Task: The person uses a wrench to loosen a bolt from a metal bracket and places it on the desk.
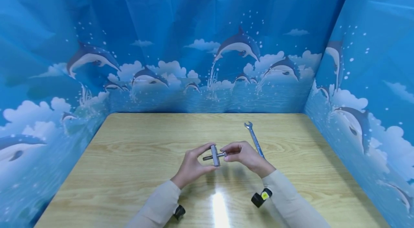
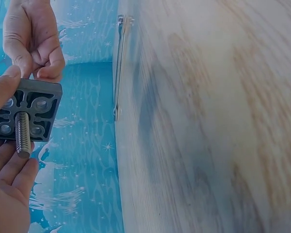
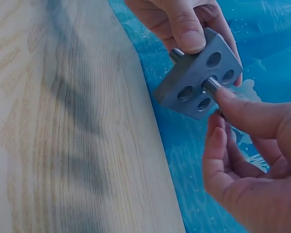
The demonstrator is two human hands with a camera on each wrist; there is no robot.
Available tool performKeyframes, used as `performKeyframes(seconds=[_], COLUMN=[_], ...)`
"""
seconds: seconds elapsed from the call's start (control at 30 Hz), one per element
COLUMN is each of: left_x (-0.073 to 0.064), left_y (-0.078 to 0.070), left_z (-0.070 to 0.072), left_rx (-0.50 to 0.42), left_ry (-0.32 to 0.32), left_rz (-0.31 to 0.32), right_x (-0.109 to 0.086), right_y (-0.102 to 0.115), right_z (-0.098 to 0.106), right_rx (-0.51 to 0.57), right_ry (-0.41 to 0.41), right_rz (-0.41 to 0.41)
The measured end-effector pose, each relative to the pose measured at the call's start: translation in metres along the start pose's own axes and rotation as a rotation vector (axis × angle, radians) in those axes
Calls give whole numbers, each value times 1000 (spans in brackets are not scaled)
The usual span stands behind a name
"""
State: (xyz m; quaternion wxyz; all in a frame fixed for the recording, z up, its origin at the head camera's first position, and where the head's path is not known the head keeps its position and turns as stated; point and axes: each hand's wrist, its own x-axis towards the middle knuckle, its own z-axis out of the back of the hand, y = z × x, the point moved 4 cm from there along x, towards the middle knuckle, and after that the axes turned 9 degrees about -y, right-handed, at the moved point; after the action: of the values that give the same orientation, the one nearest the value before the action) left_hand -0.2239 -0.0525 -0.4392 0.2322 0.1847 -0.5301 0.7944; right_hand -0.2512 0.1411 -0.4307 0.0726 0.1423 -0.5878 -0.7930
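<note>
A square grey plate [image 1: 215, 155] with a hole near each corner is held up over the table, a threaded bolt [image 2: 22, 133] running through its middle. My left hand [image 1: 192, 165] grips the plate by opposite edges, between thumb and fingers. From the other side, my right hand [image 1: 244, 156] pinches the bolt's end with thumb and fingertips, which hide that end. In the right wrist view, a short stretch of thread shows between the plate's flat face [image 3: 194, 85] and the right thumb. The left wrist view shows the plate's ribbed face, with the bolt sticking out of it.
An open-end wrench [image 1: 254, 140] lies on the wooden table [image 1: 136, 138], beyond the right hand and partly covered by it. Blue dolphin-print sheets [image 1: 194, 16] stand along the table's back and sides. A black camera [image 1: 257, 200] is strapped at the right wrist.
</note>
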Motion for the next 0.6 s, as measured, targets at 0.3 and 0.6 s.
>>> performKeyframes(seconds=[0.3, 0.6], left_x=[1, 1], left_y=[-3, -3], left_z=[0, 1], left_rx=[-57, -55], left_ry=[4, -2], left_rz=[123, 146], right_x=[-4, -4], right_y=[7, 5], right_z=[-1, 0], right_rx=[-48, -40], right_ry=[-57, 13], right_rz=[18, 80])
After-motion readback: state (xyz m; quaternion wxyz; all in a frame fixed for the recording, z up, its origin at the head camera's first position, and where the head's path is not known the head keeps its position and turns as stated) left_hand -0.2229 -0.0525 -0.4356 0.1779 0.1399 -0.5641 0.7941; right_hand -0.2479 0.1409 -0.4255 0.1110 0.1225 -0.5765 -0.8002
